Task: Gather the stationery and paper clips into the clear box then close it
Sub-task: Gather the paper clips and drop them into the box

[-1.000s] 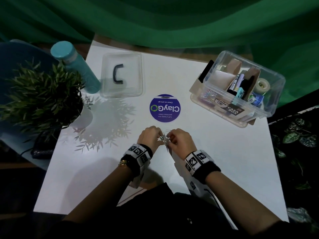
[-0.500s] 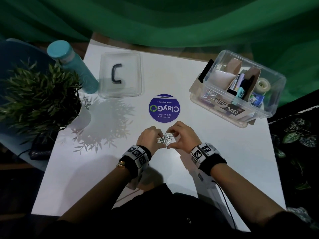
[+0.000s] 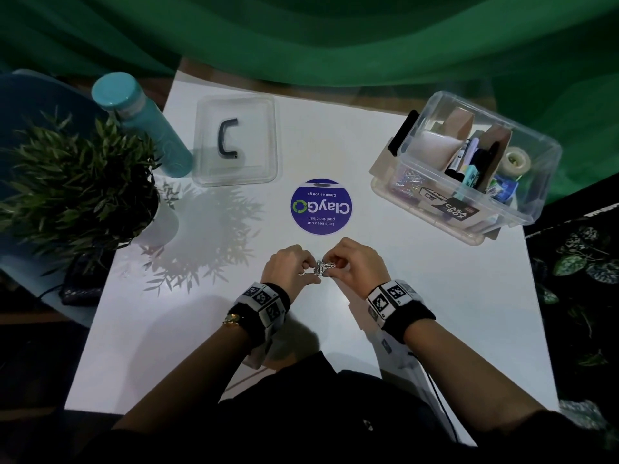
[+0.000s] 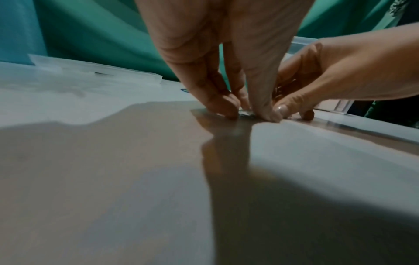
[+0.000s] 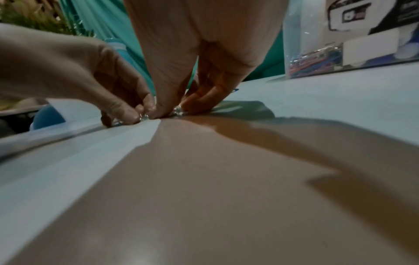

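A small heap of silver paper clips (image 3: pixel 322 266) lies on the white table near its middle. My left hand (image 3: pixel 292 270) and right hand (image 3: pixel 354 265) close in on the heap from both sides, fingertips down on the table and pinching the clips (image 4: pixel 246 113) (image 5: pixel 179 111). The clear box (image 3: pixel 469 169) stands open at the far right, holding markers, a tape roll, card dividers and coloured clips. Its clear lid (image 3: pixel 236 140) with a black handle lies flat at the far left.
A teal bottle (image 3: pixel 142 123) and a potted plant (image 3: pixel 77 182) stand at the left edge. A round purple sticker (image 3: pixel 321 206) sits just beyond my hands. Green cloth hangs behind the table.
My hands have drawn closer together, squeezing the loose clips into a tighter heap. The right fingers, spread wider half a second ago, now curl onto the clips.
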Demonstrator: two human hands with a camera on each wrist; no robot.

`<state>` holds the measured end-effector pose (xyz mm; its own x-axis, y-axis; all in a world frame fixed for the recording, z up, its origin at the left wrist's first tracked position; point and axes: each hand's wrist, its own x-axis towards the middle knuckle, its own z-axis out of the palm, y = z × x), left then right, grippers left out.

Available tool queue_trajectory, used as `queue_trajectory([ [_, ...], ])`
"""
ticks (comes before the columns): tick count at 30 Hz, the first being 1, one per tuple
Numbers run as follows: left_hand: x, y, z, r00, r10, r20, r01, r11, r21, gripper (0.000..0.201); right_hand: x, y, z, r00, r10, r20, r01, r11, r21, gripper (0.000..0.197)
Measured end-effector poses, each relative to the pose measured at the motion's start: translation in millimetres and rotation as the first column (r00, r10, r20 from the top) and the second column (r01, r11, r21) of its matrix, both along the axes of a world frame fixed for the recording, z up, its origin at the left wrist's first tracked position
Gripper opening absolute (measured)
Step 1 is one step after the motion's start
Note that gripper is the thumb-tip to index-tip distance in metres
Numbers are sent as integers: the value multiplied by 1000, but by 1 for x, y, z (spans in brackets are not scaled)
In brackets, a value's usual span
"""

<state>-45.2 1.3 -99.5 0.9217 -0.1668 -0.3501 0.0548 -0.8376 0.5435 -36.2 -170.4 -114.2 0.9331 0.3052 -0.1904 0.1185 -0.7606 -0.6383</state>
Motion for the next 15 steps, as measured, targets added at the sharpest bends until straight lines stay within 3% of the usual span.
queue_trajectory([
  [4,1,-6,3,996,-89,32,85,990,113,18,-1,3,0,978,158,134,-135,977,-167,9],
  [8,1,-8,2,987,-153,55,140,971,192,19,0,6,0,948,229,220,-165,948,-273,13],
  [11,4,-10,4,988,-150,48,138,971,196,18,1,2,-1,948,217,233,-158,956,-247,10],
  [15,12,-12,5,981,-191,31,181,962,203,17,3,-6,6,989,97,114,-84,990,-114,10],
])
